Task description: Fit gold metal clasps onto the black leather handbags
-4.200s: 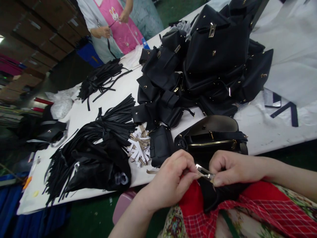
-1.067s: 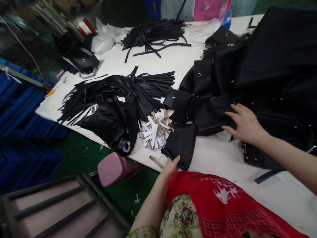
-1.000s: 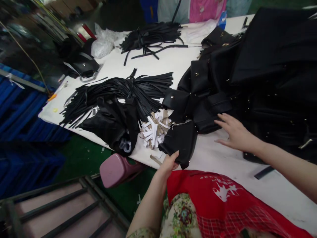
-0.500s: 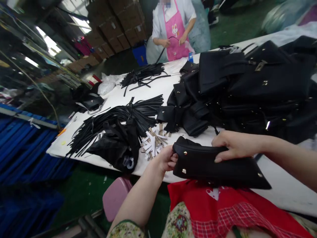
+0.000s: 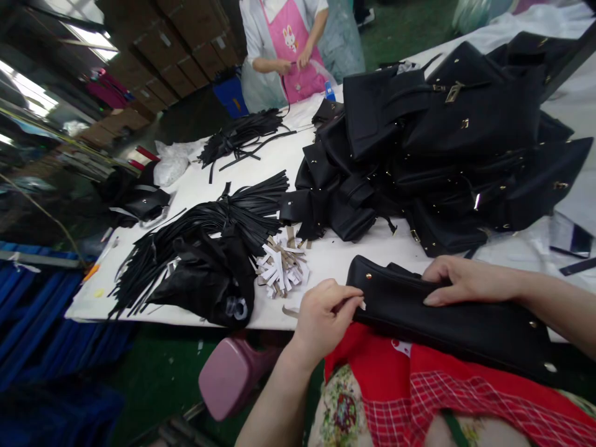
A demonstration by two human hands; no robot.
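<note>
In the head view, the left hand (image 5: 326,316) is reaching up from the lower middle with its wrist bending toward the bag, its thumb and forefinger pressing together beside a small pale piece (image 5: 364,305) at the corner of a black, leather-like bag with metal studs (image 5: 447,329); whether that piece is sitting between the fingertips is too small to tell. The right hand (image 5: 459,282) is coming in from the right, forearm nearly level, and is clasping the bag's far edge, thumb lying on the near face and fingers curling behind. The bag is lying long and slanting over the red apron with checked trim (image 5: 386,372), at the near edge of the white-covered table (image 5: 391,251). Beyond it, a heap of black handbags (image 5: 465,130) is covering the table, while white and tan paper strips (image 5: 280,267) are lying left of the bag.
</note>
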